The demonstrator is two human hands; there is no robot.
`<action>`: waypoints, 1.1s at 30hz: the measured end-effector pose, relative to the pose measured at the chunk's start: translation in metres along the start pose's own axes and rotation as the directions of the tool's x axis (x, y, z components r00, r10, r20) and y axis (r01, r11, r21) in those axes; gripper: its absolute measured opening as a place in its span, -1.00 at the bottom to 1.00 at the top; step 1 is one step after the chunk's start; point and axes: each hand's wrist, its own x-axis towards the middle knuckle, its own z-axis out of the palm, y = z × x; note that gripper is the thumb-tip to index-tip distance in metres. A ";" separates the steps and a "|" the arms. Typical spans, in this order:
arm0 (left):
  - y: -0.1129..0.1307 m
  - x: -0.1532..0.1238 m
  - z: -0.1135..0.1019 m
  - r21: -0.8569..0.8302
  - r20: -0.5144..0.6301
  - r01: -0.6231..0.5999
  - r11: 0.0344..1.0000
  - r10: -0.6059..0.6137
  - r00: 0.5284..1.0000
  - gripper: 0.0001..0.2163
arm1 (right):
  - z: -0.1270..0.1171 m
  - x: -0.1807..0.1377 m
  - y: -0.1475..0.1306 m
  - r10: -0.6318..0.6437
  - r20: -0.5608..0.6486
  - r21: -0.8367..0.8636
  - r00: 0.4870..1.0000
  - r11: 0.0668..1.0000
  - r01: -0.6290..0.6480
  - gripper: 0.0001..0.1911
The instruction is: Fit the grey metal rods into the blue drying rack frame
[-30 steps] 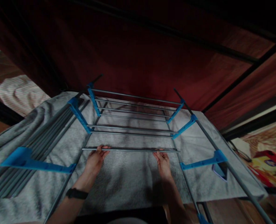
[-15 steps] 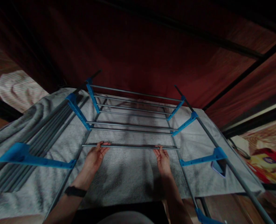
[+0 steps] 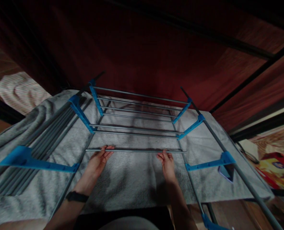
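Observation:
A thin grey metal rod [image 3: 134, 150] lies level between my two hands. My left hand [image 3: 100, 159] grips it near its left end, thumb and fingers around it. My right hand [image 3: 166, 161] pinches it toward the right end. Around the rod stands a partly built rack: grey side poles [image 3: 216, 140] joined by blue plastic brackets [image 3: 81, 115], with several crossbars [image 3: 137, 130] fitted between the far brackets. Closer to me, a left blue bracket [image 3: 36, 162] and a right blue bracket [image 3: 206, 162] have no crossbar between them.
Several loose grey rods [image 3: 40, 151] lie bundled on the grey blanket [image 3: 132, 182] at the left. A phone [image 3: 226, 173] rests under the right pole. A red and yellow package [image 3: 276, 169] is at far right. A dark red curtain [image 3: 137, 57] hangs behind.
Almost nothing differs. The view has shifted very slightly, and both hands keep the rod in nearly the same place.

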 end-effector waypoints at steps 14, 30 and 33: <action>0.005 -0.013 0.001 -0.008 -0.114 0.089 0.996 -0.089 0.989 -0.86 | -0.009 -0.002 0.002 0.015 0.030 -0.006 0.999 1.000 -0.015 -0.53; -0.001 -0.024 0.007 -0.113 -0.191 0.024 0.993 -0.046 0.981 -0.79 | -0.023 0.007 0.009 0.031 0.032 -0.015 0.999 0.999 -0.031 -0.62; -0.005 -0.024 0.005 -0.100 -0.183 0.005 0.995 -0.023 0.983 -0.79 | -0.025 0.008 0.008 0.018 0.015 -0.014 1.000 1.000 -0.018 -0.60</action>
